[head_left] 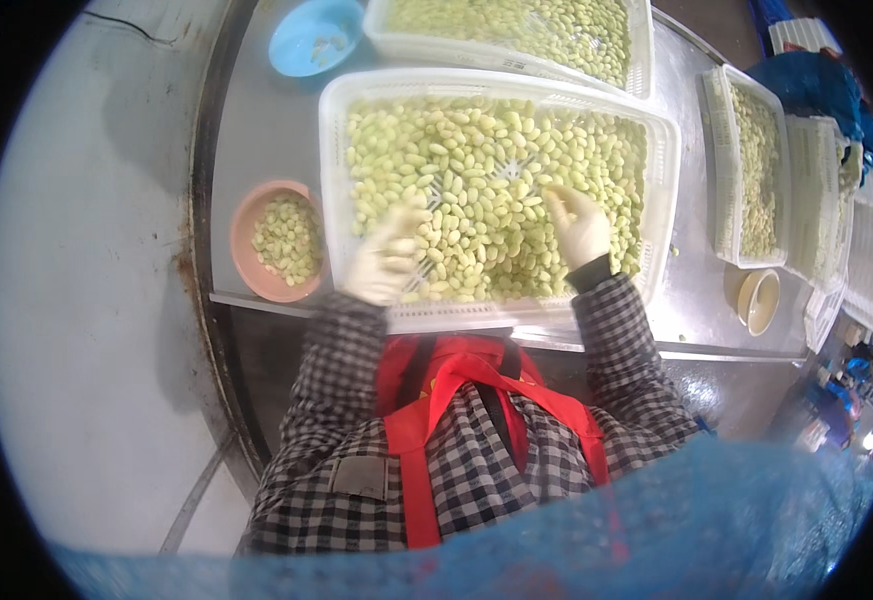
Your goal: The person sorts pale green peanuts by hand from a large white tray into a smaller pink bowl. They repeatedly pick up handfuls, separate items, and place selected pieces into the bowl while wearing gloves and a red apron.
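Directly before me a white plastic crate [500, 81] holds a thick layer of loose pale green grapes [474, 142]. Through gaps among them the slotted bottom shows. My left hand [385, 259], in a whitish glove and blurred by motion, is over the crate's near left part with its fingers partly curled. To the right, my right hand [582, 229], gloved the same way, reaches in over the grapes. Its thumb and forefinger come down at the fruit. Whether either hand holds a grape is not clear.
A pink bowl [240, 259] with grapes stands left of the crate, and a light blue basin [286, 56] with small bits lies beyond. Another grape crate [451, 49] adjoins the far side. At right on the metal table [695, 300] are filled crates [725, 165] and a beige bowl [760, 304].
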A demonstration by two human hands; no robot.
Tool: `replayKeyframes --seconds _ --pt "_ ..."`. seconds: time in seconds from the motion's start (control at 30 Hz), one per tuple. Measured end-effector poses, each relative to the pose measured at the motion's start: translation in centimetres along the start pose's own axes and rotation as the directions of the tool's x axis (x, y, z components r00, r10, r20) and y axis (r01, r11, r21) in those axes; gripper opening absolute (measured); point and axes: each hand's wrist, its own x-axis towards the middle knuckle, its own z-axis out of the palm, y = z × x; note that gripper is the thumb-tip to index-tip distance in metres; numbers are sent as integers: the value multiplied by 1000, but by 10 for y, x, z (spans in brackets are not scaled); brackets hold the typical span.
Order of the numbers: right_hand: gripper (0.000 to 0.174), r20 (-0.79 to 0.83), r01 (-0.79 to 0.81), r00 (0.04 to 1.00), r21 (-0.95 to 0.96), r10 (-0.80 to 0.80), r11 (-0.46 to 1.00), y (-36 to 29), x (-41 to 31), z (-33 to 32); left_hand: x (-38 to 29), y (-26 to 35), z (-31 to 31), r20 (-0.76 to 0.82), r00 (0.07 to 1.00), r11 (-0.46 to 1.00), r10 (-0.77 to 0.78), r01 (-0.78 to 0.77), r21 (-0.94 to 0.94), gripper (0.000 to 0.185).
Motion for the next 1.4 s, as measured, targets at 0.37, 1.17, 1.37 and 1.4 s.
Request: replayKeyframes --seconds 0.37,1.17,1.37,1.4 --pt "19 60 17 998 -229 -3 973 7 26 54 -83 128 -83 -20 428 -231 904 526 818 49" --pt "28 265 420 887 -124 -378 899 -58 -18 82 41 -52 -14 -116 844 289 524 -49 956 41" --pt "27 361 175 911 92 -197 980 -46 -37 88 49 -49 -46 -300 886 440 354 125 889 29" --pt "27 360 172 913 86 -192 981 -44 -36 89 48 -51 -47 -318 885 493 341 120 862 28"
